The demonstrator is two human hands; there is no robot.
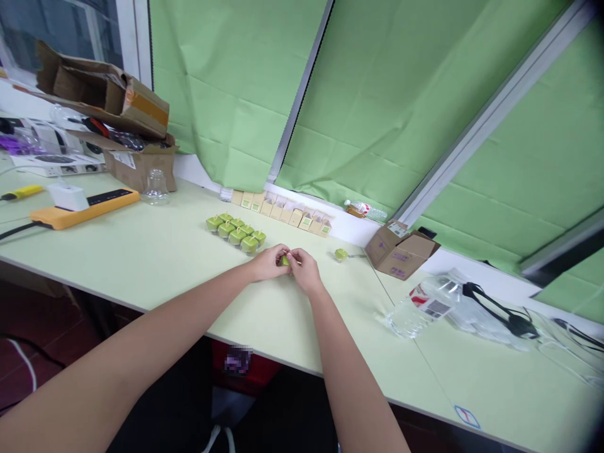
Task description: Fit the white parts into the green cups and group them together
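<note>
Both my hands meet over the middle of the table (264, 299). My left hand (270, 263) closes its fingers around a small jar with a green top (284, 260). From the other side, my right hand (304, 267) pinches at the same jar, its fingertips against the green part. My fingers hide most of it. Beyond my left hand stand several similar green-topped clear jars (236, 233), grouped in rows. A single green-topped jar (340, 255) sits apart, to the right of my right hand.
A row of small tan boxes (280, 211) lines the window side. On the left are an orange power strip (89, 207), a clear jar (155, 187) and open cardboard boxes (141, 163). A small carton (399, 251) and a large plastic bottle (425, 305) lie to the right.
</note>
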